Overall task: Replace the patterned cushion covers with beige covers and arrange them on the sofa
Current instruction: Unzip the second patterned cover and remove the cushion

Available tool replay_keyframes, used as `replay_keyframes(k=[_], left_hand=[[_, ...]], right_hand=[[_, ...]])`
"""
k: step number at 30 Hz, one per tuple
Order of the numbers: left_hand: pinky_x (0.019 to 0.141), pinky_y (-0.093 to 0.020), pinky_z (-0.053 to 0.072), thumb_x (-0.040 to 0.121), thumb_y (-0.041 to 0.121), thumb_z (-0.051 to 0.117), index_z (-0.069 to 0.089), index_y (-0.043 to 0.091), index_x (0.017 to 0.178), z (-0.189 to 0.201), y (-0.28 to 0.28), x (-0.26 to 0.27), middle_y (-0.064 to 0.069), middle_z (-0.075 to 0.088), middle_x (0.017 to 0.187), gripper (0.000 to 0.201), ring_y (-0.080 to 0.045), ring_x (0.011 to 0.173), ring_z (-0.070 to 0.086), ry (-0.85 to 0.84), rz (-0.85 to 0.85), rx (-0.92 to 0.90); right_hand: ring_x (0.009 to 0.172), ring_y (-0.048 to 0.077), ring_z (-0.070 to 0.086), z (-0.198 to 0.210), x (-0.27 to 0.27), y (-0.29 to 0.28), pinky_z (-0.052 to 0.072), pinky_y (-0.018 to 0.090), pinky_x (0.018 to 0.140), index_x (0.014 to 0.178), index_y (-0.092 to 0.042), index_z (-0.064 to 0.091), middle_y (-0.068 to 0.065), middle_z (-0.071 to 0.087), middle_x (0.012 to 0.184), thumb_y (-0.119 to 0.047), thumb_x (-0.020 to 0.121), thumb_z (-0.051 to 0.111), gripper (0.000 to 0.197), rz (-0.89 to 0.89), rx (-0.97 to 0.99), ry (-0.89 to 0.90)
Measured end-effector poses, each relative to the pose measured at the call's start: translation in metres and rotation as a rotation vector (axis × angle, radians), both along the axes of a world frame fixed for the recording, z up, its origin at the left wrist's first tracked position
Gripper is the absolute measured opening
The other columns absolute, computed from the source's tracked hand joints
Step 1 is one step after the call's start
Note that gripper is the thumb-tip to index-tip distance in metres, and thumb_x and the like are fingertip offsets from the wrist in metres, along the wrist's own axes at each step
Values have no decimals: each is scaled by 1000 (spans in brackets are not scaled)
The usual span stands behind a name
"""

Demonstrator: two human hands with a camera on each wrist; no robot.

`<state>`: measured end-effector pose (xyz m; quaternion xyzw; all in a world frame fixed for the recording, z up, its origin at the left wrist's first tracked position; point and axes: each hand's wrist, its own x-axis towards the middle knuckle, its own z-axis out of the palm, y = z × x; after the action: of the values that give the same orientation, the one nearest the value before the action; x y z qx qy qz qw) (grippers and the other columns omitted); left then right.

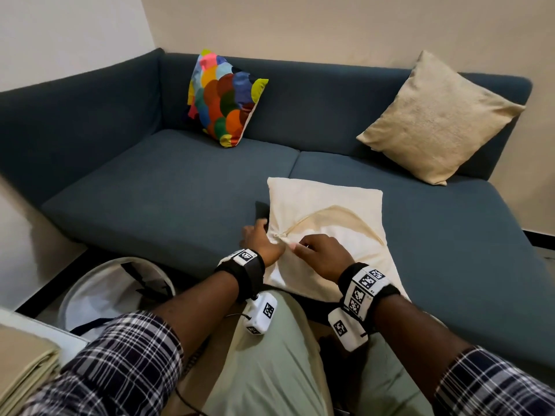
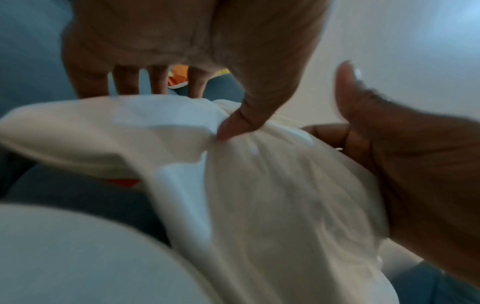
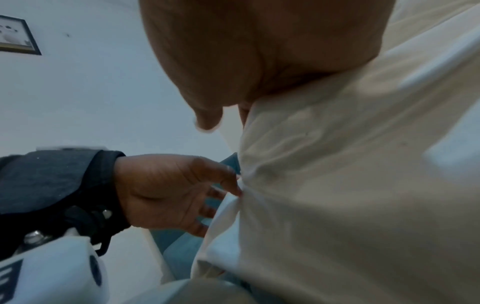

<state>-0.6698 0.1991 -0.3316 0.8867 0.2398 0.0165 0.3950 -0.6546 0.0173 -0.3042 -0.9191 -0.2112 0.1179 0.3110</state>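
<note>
A cream cushion point(image 1: 327, 199) lies flat on the front of the blue sofa's seat point(image 1: 168, 187), its zip point(image 1: 336, 213) partly open and curving across the top. My left hand point(image 1: 264, 234) grips the cover's left edge at the zip's end, thumb point(image 2: 233, 127) on top and fingers behind the fabric. My right hand point(image 1: 300, 245) pinches the cover just right of that spot; its thumb point(image 3: 207, 120) shows beside the cloth. A patterned cushion point(image 1: 225, 97) leans at the back left. A beige cushion point(image 1: 435, 118) leans at the back right.
A white round basket point(image 1: 120, 291) stands on the floor at the left of my knees. Folded beige covers point(image 1: 27, 367) lie on a white surface at the lower left. My knee in green trousers point(image 1: 270, 361) is against the sofa's front.
</note>
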Motion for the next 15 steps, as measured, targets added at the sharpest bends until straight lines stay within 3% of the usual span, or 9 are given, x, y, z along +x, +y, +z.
replay_keyframes(k=[2, 5, 9, 15], left_hand=[[92, -33, 51, 73, 25, 70, 64, 26, 117, 10, 0, 2, -3, 63, 115, 44, -27, 104, 63, -80, -31, 0], [79, -26, 50, 85, 13, 70, 74, 25, 91, 13, 2, 5, 4, 68, 93, 14, -20, 92, 67, -60, -112, 34], [69, -22, 45, 84, 15, 78, 74, 22, 83, 13, 3, 6, 6, 66, 79, 8, -16, 80, 65, -59, -123, 67], [65, -24, 43, 89, 18, 69, 73, 20, 80, 9, 3, 10, 0, 71, 86, 9, -20, 80, 66, -23, -160, 140]], right_hand=[[87, 21, 63, -1, 4, 1, 47, 33, 72, 89, -26, 71, -4, 68, 88, -42, 96, 59, 22, 0, -52, -61], [87, 19, 60, -3, 4, 0, 46, 31, 74, 101, -26, 73, 0, 70, 101, -21, 96, 58, 16, 18, -15, -56], [91, 21, 60, -6, 3, -4, 49, 34, 79, 102, -29, 71, -3, 67, 101, -14, 95, 56, 23, 18, 1, -41], [91, 21, 61, -6, 2, -5, 52, 35, 81, 103, -27, 73, -5, 62, 96, -16, 96, 58, 20, 27, 1, -32]])
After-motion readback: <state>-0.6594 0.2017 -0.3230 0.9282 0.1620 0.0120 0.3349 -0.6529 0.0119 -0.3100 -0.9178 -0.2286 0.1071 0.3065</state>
